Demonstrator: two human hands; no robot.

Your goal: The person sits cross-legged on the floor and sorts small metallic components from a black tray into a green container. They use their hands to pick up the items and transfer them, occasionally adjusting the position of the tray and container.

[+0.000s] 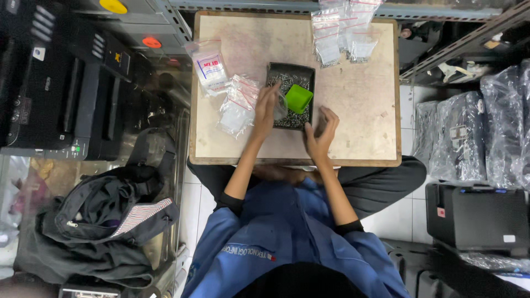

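Head view, the only one: the person sat cross-legged on a tiled floor at a low square wooden table [375,110]. The left hand [265,110] was at the left edge of a black tray [270,72] full of small metal screws [287,83], its fingers curled around what looked like a small clear zip bag [280,105] — gripping it, though the bag was hard to make out. The right hand [322,132] hovered just beside the tray's near right corner, fingers loosely spread, holding nothing that showed. A green scoop [298,98] lay on the screws in the tray.

Progress, as a judgement: a pile of small bags [342,30] sat at the far edge and a looser heap of clear bags [238,105] lay left of the tray, near a pack of bags with a red-and-blue label [210,67] — filled or empty could not be told. The tray held plenty of screws, so much seemed left.

Surface worn and pale. Room cramped: black printer [55,83] at left, a dark backpack [105,218] on the floor, plastic-wrapped devices [475,132] at right, metal shelving [458,44] behind.
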